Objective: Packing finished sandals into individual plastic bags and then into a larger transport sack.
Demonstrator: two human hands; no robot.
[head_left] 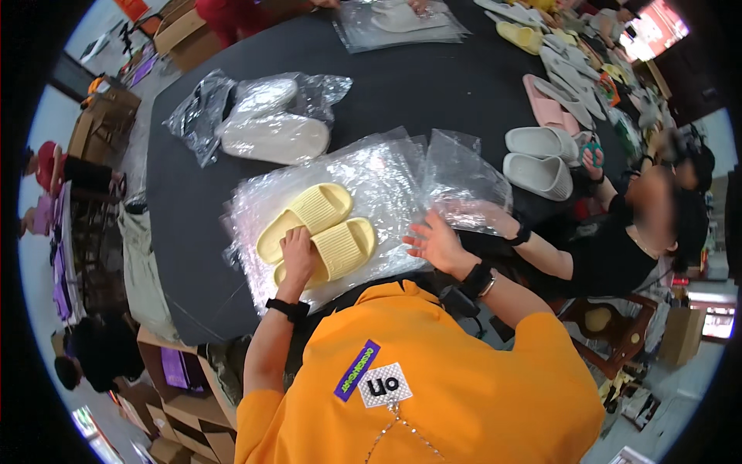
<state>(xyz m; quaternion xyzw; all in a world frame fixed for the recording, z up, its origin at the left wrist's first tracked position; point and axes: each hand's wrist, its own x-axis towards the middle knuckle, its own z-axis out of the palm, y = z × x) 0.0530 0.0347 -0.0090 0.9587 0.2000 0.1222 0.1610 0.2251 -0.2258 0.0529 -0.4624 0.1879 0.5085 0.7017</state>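
A pair of pale yellow slippers (340, 247) with ribbed straps lies side by side, toes to the upper right, on a stack of clear plastic bags (386, 178). Curled at the slippers' heel ends, my left hand (297, 257) is closed on the nearer slipper; its fingers partly hide both soles. My right hand (437, 243) is open and holds nothing, fingers spread above the right edge of the stack. Just beyond it a co-worker's hand (491, 216) is at a loose clear bag (464, 174).
Bagged white slippers (274, 139) lie at the far left of the black table (193, 271). Grey slippers (537, 162), a pink pair (549, 100) and several others line the right side. A co-worker in black (610, 247) sits at right. Another bagged pair (402, 19) is at the far edge.
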